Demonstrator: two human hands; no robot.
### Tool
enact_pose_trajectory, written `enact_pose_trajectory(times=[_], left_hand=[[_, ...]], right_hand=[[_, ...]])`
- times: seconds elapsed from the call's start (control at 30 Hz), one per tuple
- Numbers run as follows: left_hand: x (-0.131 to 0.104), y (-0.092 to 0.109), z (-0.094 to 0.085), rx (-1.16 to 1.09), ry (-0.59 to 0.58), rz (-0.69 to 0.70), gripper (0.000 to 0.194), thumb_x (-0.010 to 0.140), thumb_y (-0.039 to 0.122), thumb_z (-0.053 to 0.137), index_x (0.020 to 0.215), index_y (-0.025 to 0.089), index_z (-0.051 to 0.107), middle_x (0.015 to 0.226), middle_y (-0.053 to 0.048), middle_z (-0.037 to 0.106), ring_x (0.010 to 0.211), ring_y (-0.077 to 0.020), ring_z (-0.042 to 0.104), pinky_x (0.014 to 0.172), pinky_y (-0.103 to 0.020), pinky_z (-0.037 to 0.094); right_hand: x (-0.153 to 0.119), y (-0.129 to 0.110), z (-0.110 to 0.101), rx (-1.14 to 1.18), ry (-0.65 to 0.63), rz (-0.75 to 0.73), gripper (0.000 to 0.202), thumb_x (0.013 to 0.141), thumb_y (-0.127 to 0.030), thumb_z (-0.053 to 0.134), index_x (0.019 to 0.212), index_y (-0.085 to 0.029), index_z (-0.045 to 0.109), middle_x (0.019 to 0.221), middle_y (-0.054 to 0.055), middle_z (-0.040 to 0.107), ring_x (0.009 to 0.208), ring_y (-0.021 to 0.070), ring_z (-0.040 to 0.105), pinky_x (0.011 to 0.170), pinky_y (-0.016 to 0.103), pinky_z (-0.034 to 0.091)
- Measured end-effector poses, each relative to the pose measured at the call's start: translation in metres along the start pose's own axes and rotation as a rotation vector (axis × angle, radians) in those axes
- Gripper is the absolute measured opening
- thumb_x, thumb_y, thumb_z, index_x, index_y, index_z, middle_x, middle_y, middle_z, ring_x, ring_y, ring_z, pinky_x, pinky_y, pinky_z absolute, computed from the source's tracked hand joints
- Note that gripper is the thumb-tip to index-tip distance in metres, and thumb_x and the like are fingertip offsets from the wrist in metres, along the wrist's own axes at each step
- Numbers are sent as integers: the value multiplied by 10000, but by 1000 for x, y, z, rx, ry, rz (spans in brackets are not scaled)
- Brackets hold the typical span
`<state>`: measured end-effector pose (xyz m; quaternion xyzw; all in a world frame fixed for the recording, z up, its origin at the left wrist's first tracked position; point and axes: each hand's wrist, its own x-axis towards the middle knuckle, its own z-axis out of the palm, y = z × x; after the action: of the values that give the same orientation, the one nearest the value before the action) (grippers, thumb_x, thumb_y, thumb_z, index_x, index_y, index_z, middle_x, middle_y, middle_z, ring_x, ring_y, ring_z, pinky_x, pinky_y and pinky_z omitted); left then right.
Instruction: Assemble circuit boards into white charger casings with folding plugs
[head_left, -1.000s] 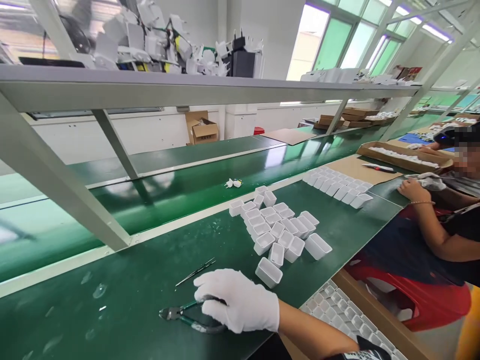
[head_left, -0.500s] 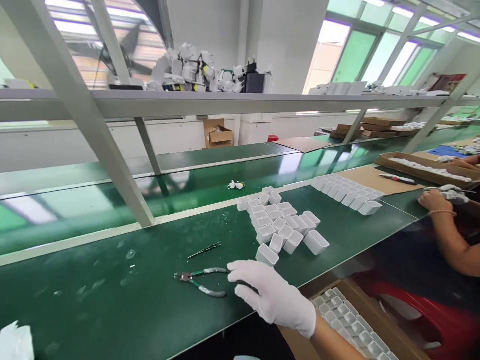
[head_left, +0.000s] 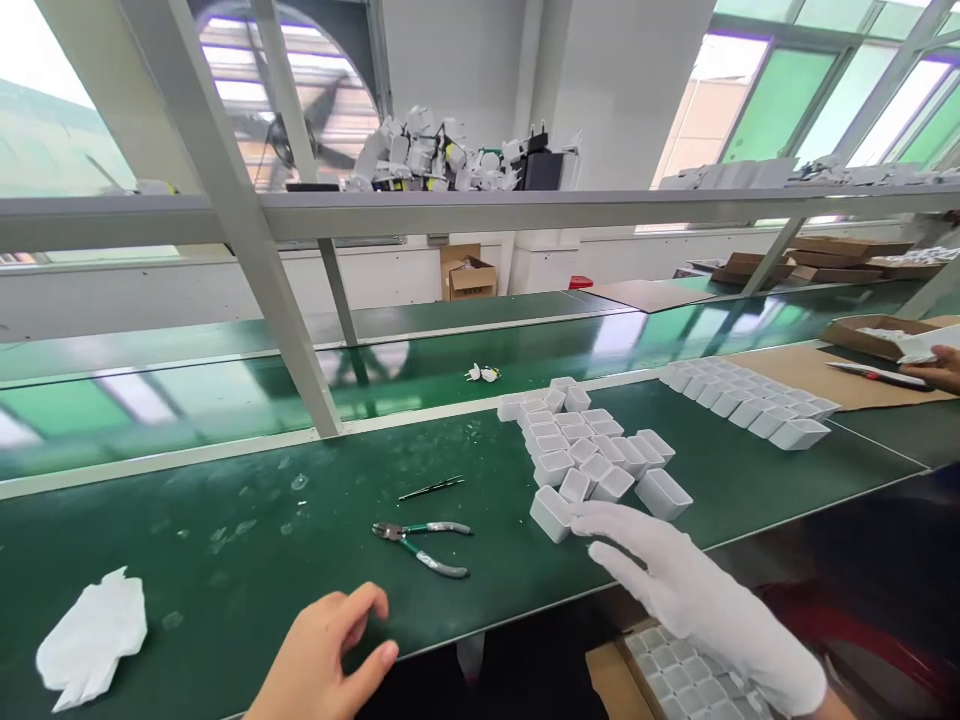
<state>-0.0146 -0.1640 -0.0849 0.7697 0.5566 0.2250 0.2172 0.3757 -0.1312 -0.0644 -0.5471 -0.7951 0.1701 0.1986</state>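
My right hand point(head_left: 675, 580), in a white glove, is stretched out with its fingers apart. Its fingertips are at the edge of the nearest white plastic box point(head_left: 551, 514); whether they touch it I cannot tell. More small open white boxes point(head_left: 577, 445) stand in a loose cluster just behind. My left hand point(head_left: 326, 650) is bare, thumb and fingers apart and slightly bent, with nothing in it, over the bench's front edge. Beyond it, diagonal cutters point(head_left: 427, 550) lie with handles spread, and black tweezers point(head_left: 431, 488) rest behind them.
A crumpled white cloth or paper point(head_left: 94, 640) lies at the left. Rows of white boxes point(head_left: 742, 400) stand farther right, near a co-worker's hand point(head_left: 941, 370) and a knife-like tool point(head_left: 877, 374). A carton of boxes point(head_left: 675, 670) is below the bench. A shelf post point(head_left: 259, 270) rises at the left.
My left hand has come into view at the bottom. My right hand has moved right, from beside the cutters' handles to the nearest white box. The view has turned somewhat left.
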Motion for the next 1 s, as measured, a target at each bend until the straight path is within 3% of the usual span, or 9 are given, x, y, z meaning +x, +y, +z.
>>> enact_pose_trajectory(times=[0.1,0.23,0.4,0.5,0.6,0.7,0.83,0.9,1.0], left_hand=[[36,10,-3,-5,-21,76,311,927,463,497,986,227,691,712,-9,658,646,-172,595,605,-255,462],[82,17,-6,-53,-96,189,276,926,386,477,1007,228,688,794,-27,704,738,-185,647,690,-276,506],[123,9,2,-149,-122,185,294,926,363,466,1042,204,685,816,-31,706,754,-179,636,745,-293,531],[135,-13,10,-285,-89,115,300,933,351,475,1098,202,676,869,-37,711,775,-165,633,805,-301,559],[144,-44,21,-394,53,9,396,908,332,539,1279,212,610,1122,-90,710,948,-184,666,883,-334,578],[154,-69,32,-477,186,-102,734,827,339,660,1506,219,407,1519,-168,507,1308,-272,583,998,-407,564],[160,-84,35,-591,-17,-116,648,822,373,664,1418,159,525,1365,-151,653,1224,-316,657,1042,-459,555],[157,-87,34,-531,12,-90,564,854,367,623,1375,159,567,1293,-136,696,1163,-306,689,1044,-475,558],[152,-92,34,-334,194,18,608,849,344,632,1423,178,524,1378,-159,649,1240,-307,658,1089,-476,539]], right_hand=[[25,-5,-31,-32,-41,-48,369,1045,-476,406,1176,-325,716,1333,18,700,1281,236,638,1099,421,542],[103,-9,-49,-211,-168,68,366,1054,-324,374,1104,-270,732,1204,28,728,1094,198,687,982,367,568],[223,8,-23,-353,-168,130,376,988,-356,619,1321,-181,609,1418,119,580,1279,261,582,1085,509,502],[272,13,-6,-400,-267,115,409,974,-388,646,1316,-168,603,1356,112,607,1204,250,621,1021,494,547],[295,-3,12,-378,-371,-9,354,980,-379,636,1256,-157,628,1294,105,636,1153,232,638,988,470,561],[293,-42,42,-259,-498,-249,314,937,-342,693,1193,-161,663,1305,96,622,1161,227,620,986,438,549],[288,-92,82,-50,-682,-456,369,823,-311,816,1175,-266,715,1226,1,644,1034,133,652,916,260,544],[304,-96,84,-11,-699,-386,405,883,-368,766,1254,-238,669,1178,19,675,997,140,670,891,293,575],[349,-76,66,-103,-496,-52,391,984,-407,629,1282,-155,614,1256,96,648,1076,214,665,914,419,595]])
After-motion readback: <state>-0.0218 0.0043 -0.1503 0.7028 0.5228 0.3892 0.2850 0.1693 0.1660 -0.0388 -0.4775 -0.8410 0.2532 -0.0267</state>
